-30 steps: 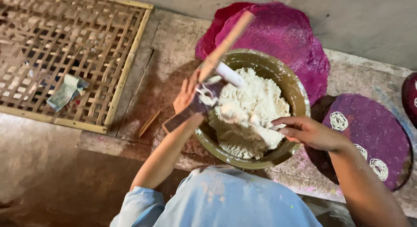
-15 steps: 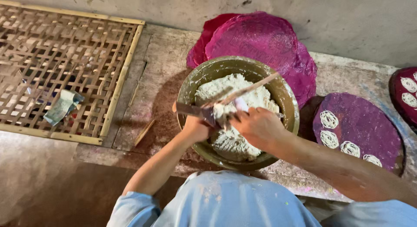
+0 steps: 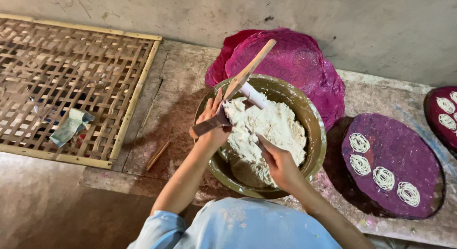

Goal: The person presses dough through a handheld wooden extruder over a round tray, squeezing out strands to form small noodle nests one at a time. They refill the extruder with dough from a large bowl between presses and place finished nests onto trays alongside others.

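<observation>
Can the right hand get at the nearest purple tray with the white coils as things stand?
Probably yes: the right hand is in the dough in the bowl, and the purple tray lies just beside it with nothing between.

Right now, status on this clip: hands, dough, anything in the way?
Left hand gripping wooden paddle over bowl. Right hand in white dough. Bowl rim unobstructed; purple mat with dough coils beside it.

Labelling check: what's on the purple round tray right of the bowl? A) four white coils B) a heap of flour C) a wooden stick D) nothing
A: the tray carries four white coils, spaced apart, right of the bowl.
</observation>
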`<action>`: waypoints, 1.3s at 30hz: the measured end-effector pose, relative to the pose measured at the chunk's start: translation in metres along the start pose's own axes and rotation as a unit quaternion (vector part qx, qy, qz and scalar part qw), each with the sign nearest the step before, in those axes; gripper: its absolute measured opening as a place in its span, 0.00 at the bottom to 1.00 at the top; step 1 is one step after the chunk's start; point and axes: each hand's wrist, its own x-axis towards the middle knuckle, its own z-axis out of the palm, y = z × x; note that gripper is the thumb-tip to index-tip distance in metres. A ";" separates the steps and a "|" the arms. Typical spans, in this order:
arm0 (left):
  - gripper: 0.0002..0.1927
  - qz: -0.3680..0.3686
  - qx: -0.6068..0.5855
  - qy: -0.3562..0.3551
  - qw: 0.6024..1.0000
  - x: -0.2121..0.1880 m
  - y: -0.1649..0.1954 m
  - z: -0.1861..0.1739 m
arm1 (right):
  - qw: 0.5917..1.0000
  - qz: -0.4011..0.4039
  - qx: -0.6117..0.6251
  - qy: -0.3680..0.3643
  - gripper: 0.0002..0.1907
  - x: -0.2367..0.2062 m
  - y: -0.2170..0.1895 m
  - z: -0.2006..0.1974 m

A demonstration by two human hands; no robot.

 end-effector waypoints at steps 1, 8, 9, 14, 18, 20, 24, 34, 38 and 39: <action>0.33 0.001 -0.012 -0.008 1.000 0.002 -0.002 0.000 | 0.999 0.030 -0.004 -0.026 0.25 -0.005 0.009 -0.007; 0.35 -0.005 -0.046 -0.015 0.999 0.012 0.020 0.010 | 0.994 0.101 -0.034 0.029 0.23 0.015 0.044 -0.030; 0.35 0.006 -0.019 -0.004 1.000 0.013 0.023 0.010 | 0.998 -0.004 -0.048 0.046 0.22 0.016 0.043 -0.023; 0.37 0.018 -0.005 -0.053 0.998 0.011 0.002 -0.003 | 0.983 0.107 -0.129 -0.082 0.22 0.016 0.003 -0.045; 0.35 0.075 -0.005 -0.046 0.996 0.000 -0.014 -0.004 | 0.917 0.173 -0.314 -0.173 0.20 0.052 -0.046 -0.114; 0.34 -0.017 -0.065 -0.167 0.984 -0.006 -0.006 0.005 | 0.913 0.082 -0.337 -0.216 0.17 0.067 -0.061 -0.115; 0.30 0.149 -0.197 -0.029 0.969 -0.020 0.016 0.012 | 0.763 -0.108 -0.593 -0.233 0.14 0.067 -0.072 -0.059; 0.41 0.011 -0.093 -0.154 0.984 -0.002 -0.013 -0.009 | 0.810 -0.101 -0.549 -0.181 0.17 0.065 -0.139 -0.115; 0.38 0.037 -0.386 -0.138 0.911 -0.007 0.000 0.016 | 0.754 -0.077 -0.586 -0.287 0.11 0.078 -0.110 -0.051; 0.37 0.039 -0.407 -0.134 0.903 -0.009 0.002 0.017 | 0.759 -0.095 -0.578 -0.283 0.11 0.077 -0.104 -0.046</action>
